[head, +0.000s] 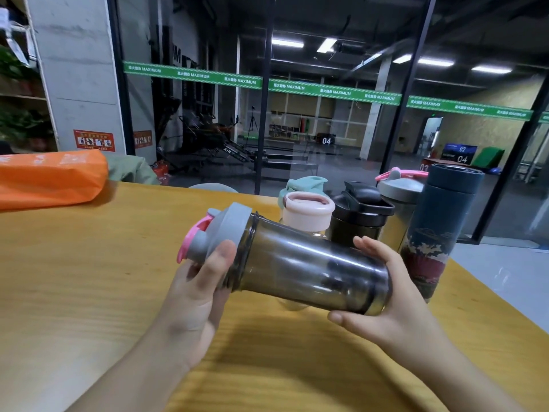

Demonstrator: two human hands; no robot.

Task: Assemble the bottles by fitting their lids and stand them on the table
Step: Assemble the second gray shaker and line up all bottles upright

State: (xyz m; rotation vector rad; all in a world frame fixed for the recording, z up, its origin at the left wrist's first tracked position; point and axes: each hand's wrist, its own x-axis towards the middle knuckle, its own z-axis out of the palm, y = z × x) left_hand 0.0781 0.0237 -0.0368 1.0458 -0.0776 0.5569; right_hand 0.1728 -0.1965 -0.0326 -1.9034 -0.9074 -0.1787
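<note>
Both hands hold the smoky shaker bottle (312, 272) sideways above the table (89, 278), left hand (196, 295) gripping its grey lid (225, 230), right hand (386, 295) cupping the base, upright bottles (359, 215) just behind.

A yellow wooden table (89, 278) fills the foreground. Behind it, from 11 to 2 o'clock, a glass wall (326, 129) carries a green stripe (335, 92). Ceiling lights (287, 43) glow at 12; a concrete pillar (77, 69) stands at 10.
</note>
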